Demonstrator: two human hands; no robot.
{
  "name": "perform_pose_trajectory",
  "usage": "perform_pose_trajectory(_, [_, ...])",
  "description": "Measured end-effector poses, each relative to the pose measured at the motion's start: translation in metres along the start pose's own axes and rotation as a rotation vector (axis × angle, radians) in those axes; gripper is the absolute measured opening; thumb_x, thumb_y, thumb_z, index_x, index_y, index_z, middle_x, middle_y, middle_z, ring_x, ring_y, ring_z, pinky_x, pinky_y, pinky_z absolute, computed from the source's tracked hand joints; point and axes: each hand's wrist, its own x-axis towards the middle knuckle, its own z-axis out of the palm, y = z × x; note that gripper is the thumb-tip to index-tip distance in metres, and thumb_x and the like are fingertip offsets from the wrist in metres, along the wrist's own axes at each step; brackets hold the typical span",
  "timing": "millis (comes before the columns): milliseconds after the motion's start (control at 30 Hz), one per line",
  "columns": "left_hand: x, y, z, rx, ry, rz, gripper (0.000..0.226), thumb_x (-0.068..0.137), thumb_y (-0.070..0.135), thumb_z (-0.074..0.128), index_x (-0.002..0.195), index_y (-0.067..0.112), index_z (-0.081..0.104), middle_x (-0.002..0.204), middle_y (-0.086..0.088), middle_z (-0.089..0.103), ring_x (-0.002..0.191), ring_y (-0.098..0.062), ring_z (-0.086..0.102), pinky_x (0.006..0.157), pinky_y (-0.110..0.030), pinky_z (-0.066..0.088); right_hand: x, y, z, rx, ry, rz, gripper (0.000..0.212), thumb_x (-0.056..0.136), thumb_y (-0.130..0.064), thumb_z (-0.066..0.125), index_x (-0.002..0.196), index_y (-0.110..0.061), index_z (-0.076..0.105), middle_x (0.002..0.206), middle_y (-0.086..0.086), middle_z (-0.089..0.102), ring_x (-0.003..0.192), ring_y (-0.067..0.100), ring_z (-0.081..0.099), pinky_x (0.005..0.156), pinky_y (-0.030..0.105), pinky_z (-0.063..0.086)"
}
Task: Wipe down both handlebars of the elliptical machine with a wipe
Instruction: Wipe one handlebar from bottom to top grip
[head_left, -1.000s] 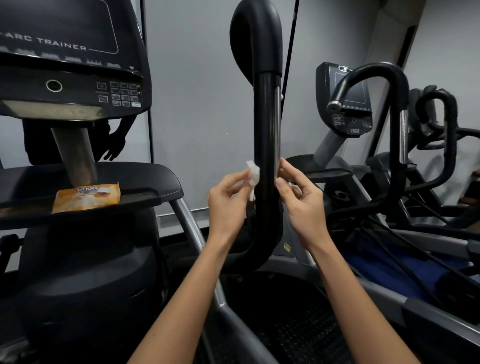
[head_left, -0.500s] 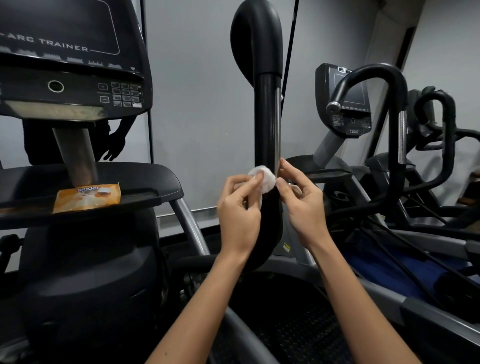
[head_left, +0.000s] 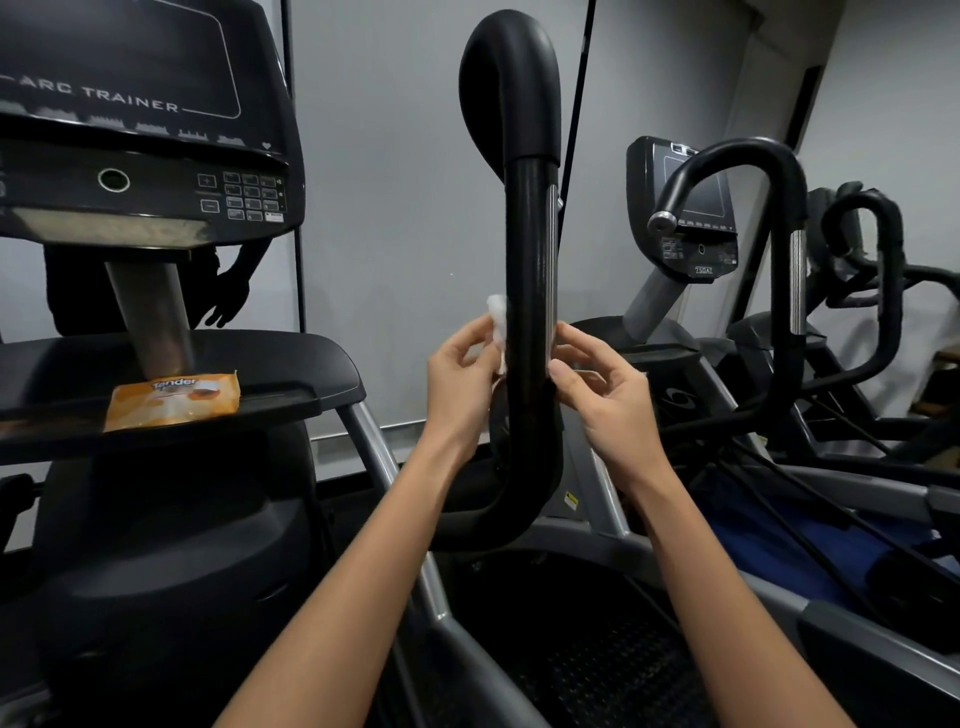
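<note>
A tall black handlebar (head_left: 530, 249) of the elliptical rises in the middle of the view, with a ribbed metal strip down its right side. My left hand (head_left: 460, 384) pinches a small white wipe (head_left: 497, 322) against the bar's left side at mid height. My right hand (head_left: 605, 395) touches the bar's right side with its fingertips, thumb and fingers bent, holding nothing that I can see. The machine's other handlebar is out of view.
The console (head_left: 135, 130) marked ARC TRAINER stands at upper left. An orange wipe pack (head_left: 174, 400) lies on the black tray (head_left: 311, 374) below it. A second machine with a curved handlebar (head_left: 779, 218) stands to the right. A dark foot platform (head_left: 597, 649) lies below.
My left hand carried the wipe from the bar's left side onto its front, then back to the left side and slightly higher. My right hand stayed in place.
</note>
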Motion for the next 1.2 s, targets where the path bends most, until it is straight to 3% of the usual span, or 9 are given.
perform_pose_trajectory(100, [-0.020, 0.001, 0.000, 0.311, 0.111, 0.308, 0.024, 0.092, 0.009, 0.056, 0.113, 0.018, 0.064, 0.104, 0.006, 0.053, 0.087, 0.000, 0.055, 0.075, -0.012, 0.047, 0.006, -0.003, -0.003, 0.020, 0.031, 0.013, 0.025, 0.093, -0.006, 0.053, 0.109, -0.022, 0.062, 0.093, 0.001, 0.068, 0.083, 0.009, 0.066, 0.079, 0.027, 0.054])
perform_pose_trajectory(233, [-0.030, -0.013, -0.002, 0.770, 0.044, 0.727, 0.035, 0.090, 0.004, 0.053, 0.125, 0.010, 0.059, 0.116, -0.006, 0.048, 0.093, -0.009, 0.049, 0.082, -0.022, 0.046, 0.016, -0.009, -0.002, 0.104, 0.045, 0.047, 0.024, 0.099, -0.008, 0.041, 0.113, -0.019, 0.056, 0.092, 0.005, 0.063, 0.072, 0.005, 0.065, 0.066, 0.017, 0.051])
perform_pose_trajectory(333, [-0.006, 0.000, -0.002, 0.776, 0.087, 0.753, 0.033, 0.091, 0.008, 0.053, 0.123, 0.006, 0.060, 0.105, -0.013, 0.057, 0.086, -0.013, 0.052, 0.074, -0.029, 0.047, 0.019, -0.010, 0.002, 0.043, 0.002, 0.029, 0.028, 0.097, -0.010, 0.046, 0.121, -0.021, 0.053, 0.087, -0.001, 0.063, 0.074, 0.002, 0.063, 0.069, 0.019, 0.051])
perform_pose_trajectory(433, [0.016, 0.024, 0.000, 0.722, 0.088, 0.793, 0.031, 0.093, 0.009, 0.053, 0.123, 0.005, 0.059, 0.096, -0.001, 0.055, 0.081, -0.005, 0.049, 0.072, -0.031, 0.050, 0.021, -0.007, 0.003, -0.011, -0.024, -0.009, 0.032, 0.094, -0.010, 0.052, 0.123, -0.025, 0.053, 0.089, -0.003, 0.065, 0.076, 0.004, 0.062, 0.073, 0.023, 0.052])
perform_pose_trajectory(633, [-0.019, -0.019, -0.017, 0.727, 0.005, 0.819, 0.031, 0.091, 0.008, 0.053, 0.119, 0.020, 0.059, 0.108, -0.003, 0.053, 0.091, -0.003, 0.052, 0.082, -0.011, 0.044, 0.021, 0.000, 0.003, -0.028, -0.012, -0.020, 0.038, 0.091, -0.010, 0.057, 0.127, -0.020, 0.053, 0.092, 0.002, 0.064, 0.079, 0.010, 0.061, 0.076, 0.027, 0.051])
perform_pose_trajectory(733, [-0.028, -0.026, -0.018, 0.684, 0.009, 0.801, 0.028, 0.091, 0.006, 0.052, 0.117, 0.012, 0.064, 0.106, -0.002, 0.053, 0.092, 0.004, 0.050, 0.086, -0.008, 0.043, 0.021, 0.000, 0.004, -0.014, -0.008, -0.029, 0.038, 0.092, -0.009, 0.056, 0.129, -0.017, 0.053, 0.103, 0.009, 0.063, 0.080, 0.010, 0.062, 0.075, 0.024, 0.052])
perform_pose_trajectory(933, [0.019, 0.021, 0.006, 0.727, 0.080, 0.827, 0.033, 0.088, -0.002, 0.053, 0.118, 0.005, 0.063, 0.107, -0.015, 0.056, 0.091, -0.009, 0.052, 0.082, -0.013, 0.043, 0.020, -0.003, 0.004, -0.015, -0.013, -0.038, 0.037, 0.092, -0.008, 0.055, 0.129, -0.014, 0.053, 0.103, 0.011, 0.063, 0.081, 0.011, 0.062, 0.073, 0.023, 0.053])
perform_pose_trajectory(1067, [0.011, 0.008, 0.000, 0.730, 0.076, 0.858, 0.031, 0.091, 0.002, 0.050, 0.118, 0.007, 0.064, 0.110, -0.011, 0.057, 0.096, -0.016, 0.055, 0.087, -0.021, 0.045, 0.021, -0.002, 0.002, -0.016, -0.020, -0.024, 0.036, 0.091, -0.010, 0.057, 0.126, -0.020, 0.054, 0.101, 0.010, 0.065, 0.079, 0.009, 0.063, 0.073, 0.023, 0.053])
perform_pose_trajectory(1200, [-0.020, -0.024, -0.014, 0.723, 0.012, 0.877, 0.031, 0.090, 0.004, 0.051, 0.118, 0.014, 0.061, 0.113, 0.001, 0.052, 0.101, -0.019, 0.056, 0.092, -0.018, 0.045, 0.020, -0.003, 0.002, -0.001, -0.016, -0.020, 0.035, 0.091, -0.010, 0.057, 0.120, -0.029, 0.053, 0.092, 0.001, 0.063, 0.070, 0.002, 0.061, 0.069, 0.018, 0.050])
